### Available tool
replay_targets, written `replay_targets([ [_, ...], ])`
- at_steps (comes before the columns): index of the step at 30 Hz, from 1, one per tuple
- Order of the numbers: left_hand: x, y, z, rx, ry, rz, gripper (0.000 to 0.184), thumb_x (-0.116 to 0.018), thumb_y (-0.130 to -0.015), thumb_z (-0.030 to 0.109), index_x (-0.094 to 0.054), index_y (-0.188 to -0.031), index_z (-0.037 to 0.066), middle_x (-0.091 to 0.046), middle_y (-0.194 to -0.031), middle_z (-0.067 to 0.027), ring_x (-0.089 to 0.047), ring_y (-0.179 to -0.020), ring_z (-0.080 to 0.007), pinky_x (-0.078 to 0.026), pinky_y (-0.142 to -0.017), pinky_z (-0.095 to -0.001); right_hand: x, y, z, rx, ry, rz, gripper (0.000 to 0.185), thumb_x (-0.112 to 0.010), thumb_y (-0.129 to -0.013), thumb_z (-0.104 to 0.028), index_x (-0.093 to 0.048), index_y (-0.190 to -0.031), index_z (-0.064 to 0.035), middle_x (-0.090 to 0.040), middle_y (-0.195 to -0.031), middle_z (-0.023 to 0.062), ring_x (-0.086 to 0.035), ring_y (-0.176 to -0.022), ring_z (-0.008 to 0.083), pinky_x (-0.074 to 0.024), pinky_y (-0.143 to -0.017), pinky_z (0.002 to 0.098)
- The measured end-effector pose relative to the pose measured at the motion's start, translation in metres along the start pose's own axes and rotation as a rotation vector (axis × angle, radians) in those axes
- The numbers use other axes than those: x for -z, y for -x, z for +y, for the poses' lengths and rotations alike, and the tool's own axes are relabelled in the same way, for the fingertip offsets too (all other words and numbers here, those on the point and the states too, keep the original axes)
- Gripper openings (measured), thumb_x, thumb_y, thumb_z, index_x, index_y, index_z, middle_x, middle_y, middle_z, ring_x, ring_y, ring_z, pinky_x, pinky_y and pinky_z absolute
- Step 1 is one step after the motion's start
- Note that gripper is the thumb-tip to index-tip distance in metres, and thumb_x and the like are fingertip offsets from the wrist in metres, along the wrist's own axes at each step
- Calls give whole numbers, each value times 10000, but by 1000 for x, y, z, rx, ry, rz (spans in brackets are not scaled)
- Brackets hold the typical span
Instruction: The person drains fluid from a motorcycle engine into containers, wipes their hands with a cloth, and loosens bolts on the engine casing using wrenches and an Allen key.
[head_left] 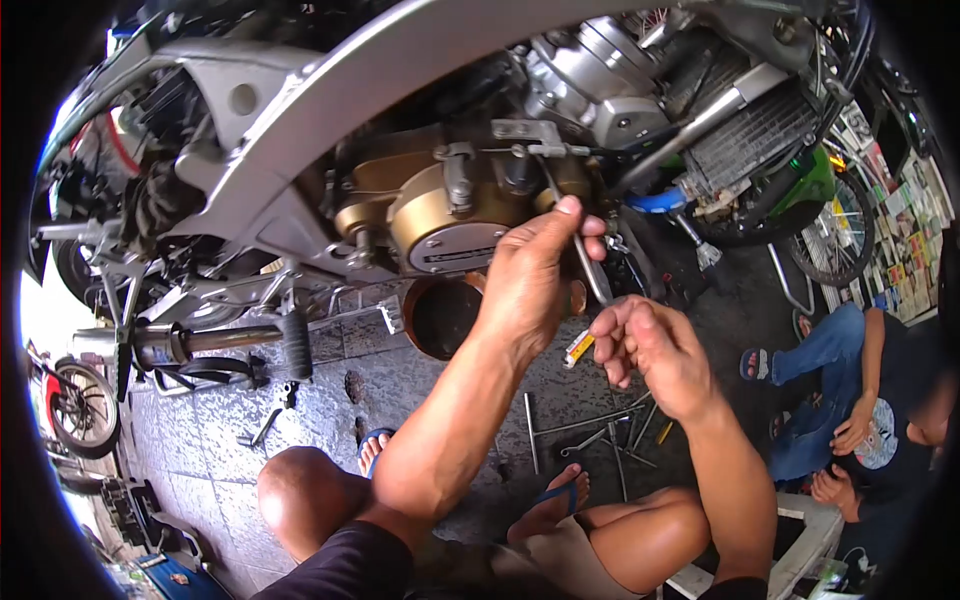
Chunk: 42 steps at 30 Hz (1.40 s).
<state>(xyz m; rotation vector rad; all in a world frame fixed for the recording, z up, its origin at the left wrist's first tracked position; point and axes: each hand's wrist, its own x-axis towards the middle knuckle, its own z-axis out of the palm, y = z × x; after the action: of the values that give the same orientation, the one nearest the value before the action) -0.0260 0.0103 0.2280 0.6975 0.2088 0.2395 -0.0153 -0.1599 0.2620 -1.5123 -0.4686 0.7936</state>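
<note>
My left hand (pixel 530 275) is closed around a slim metal wrench (pixel 590 268), its thumb lying along the shaft. The wrench's far end reaches up to a small cable bracket (pixel 530 132) on top of the gold engine cover (pixel 425 215). At the near end of the wrench, the curled fingers of my right hand (pixel 655 350) pinch the tip; how firmly is hard to see. The exact shape of the wrench's ends is hidden. Below the engine cover sits a round brown container (pixel 408 310) with a dark inside, partly behind my left forearm.
Several T-handle wrenches (pixel 532 430) and spanners lie on the floor before me. A small yellow-and-white box (pixel 579 348) is beside my right hand. The silver motorcycle frame (pixel 330 110) arches overhead. At right sits another person (pixel 870 400); a red motorcycle's wheel (pixel 85 410) stands left.
</note>
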Motion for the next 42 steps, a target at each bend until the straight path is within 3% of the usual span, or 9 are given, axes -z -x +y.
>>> replay_targets([
  [6, -2, 5, 5, 17, 186, -31, 287, -606, -936, 291, -646, -851, 19, -617, -731, -44, -548, -661, -117, -439, -633, -253, -41, -6, -13, -80, -100, 322, 334, -644, -913, -313, -547, -713, -63, -516, -613, -13, -464, -484, 56, -360, -406, 234],
  [10, 0, 10, 1, 87, 124, -27, 276, -629, -919, 294, -651, -848, 29, -609, -696, -14, -529, -598, -101, -413, -557, -231, -48, -8, -17, 767, 1280, 608, 347, -681, -868, -273, -529, -666, -35, -477, -584, 80, -482, -491, 109, -367, -447, 327],
  [15, 6, 11, 9, 86, 166, -71, 276, -591, -943, 278, -626, -908, 7, -634, -787, -72, -564, -658, -136, -470, -592, -269, -69, 2, -36, -26, 43, 306, 357, -558, -945, -426, -562, -783, -108, -475, -682, -66, -416, -568, 55, -353, -517, 207],
  [25, 1, 16, 22, 136, 110, -126, 314, -518, -980, 324, -591, -929, 23, -620, -777, -58, -516, -507, -97, -438, -420, -225, -53, -19, -14, -54, -701, 1, 225, -578, -935, -313, -625, -941, -93, -583, -857, -8, -523, -743, 108, -394, -634, 266],
  [30, 4, 10, 11, 130, 168, -101, 267, -600, -939, 288, -601, -867, 31, -609, -723, -46, -536, -582, -107, -469, -528, -253, -64, -21, -11, 664, 1149, 528, 151, -570, -820, 33, -590, -969, 48, -599, -881, 147, -623, -787, 294, -499, -703, 386],
  [32, 4, 7, 7, 47, 152, -52, 261, -621, -925, 267, -612, -835, 22, -618, -720, -59, -554, -601, -116, -485, -556, -266, -59, -18, -10, 647, 1137, 509, 218, -527, -817, 60, -603, -1021, 36, -607, -883, 151, -618, -818, 342, -498, -739, 394],
  [35, 0, 10, 10, 53, 155, -37, 264, -620, -925, 259, -620, -842, 8, -635, -742, -75, -569, -603, -133, -499, -564, -283, -42, -21, -5, 703, 878, 497, 226, -548, -843, 59, -632, -1042, -6, -637, -900, 130, -628, -754, 259, -497, -662, 365],
  [39, 3, 8, 8, 58, 137, -42, 316, -567, -955, 291, -627, -888, -12, -652, -787, -98, -596, -661, -158, -510, -601, -289, -42, -10, -8, -216, -344, 100, 527, -415, -958, -561, -623, -892, -81, -596, -699, 26, -493, -497, 108, -376, -442, 234],
  [42, 6, 7, 5, 56, 129, -128, 287, -518, -980, 287, -600, -950, 14, -637, -857, -93, -590, -759, -165, -534, -672, -295, -55, -12, -4, -98, -733, 36, 483, -442, -961, -533, -593, -863, -85, -552, -651, 14, -469, -493, 98, -382, -473, 229],
])
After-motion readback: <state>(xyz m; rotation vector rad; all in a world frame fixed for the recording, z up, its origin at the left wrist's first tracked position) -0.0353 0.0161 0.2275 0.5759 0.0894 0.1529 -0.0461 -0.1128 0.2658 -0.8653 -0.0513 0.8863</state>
